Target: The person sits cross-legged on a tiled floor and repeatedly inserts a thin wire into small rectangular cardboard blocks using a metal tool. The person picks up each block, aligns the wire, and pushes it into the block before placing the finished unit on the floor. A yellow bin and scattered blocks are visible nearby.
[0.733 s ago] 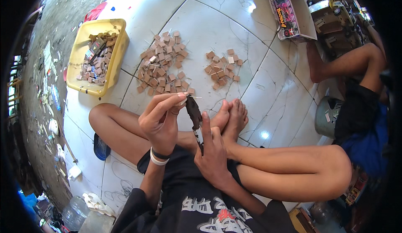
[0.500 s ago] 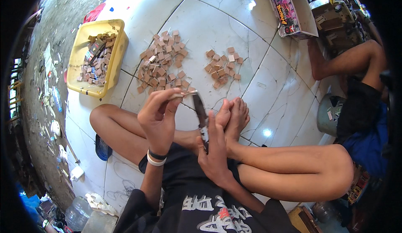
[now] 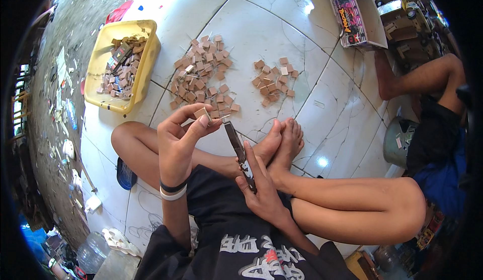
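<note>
White floor tiles (image 3: 251, 33): catching strong, cool light, nearly washing out toward eleven o'clock
Tile glare: gleaming as a small hot spot at four o'clock, another patch shining at one
Slatted opening (image 3: 20, 101): glowing brightly at nine o'clock
Brown block pile (image 3: 204, 68): sitting in even light, most edges reading clearly
Left hand (image 3: 178, 136) and right hand (image 3: 264, 194): showing sharply, carrying soft shading
Co-worker's black shorts (image 3: 430, 134): sinking into shadow at three o'clock
Toy trucks (image 3: 394, 6): dimming and softening at two o'clock
Grout lines (image 3: 313, 87): bending toward the rim
Outer border: fading to black in a fisheye circle
</note>
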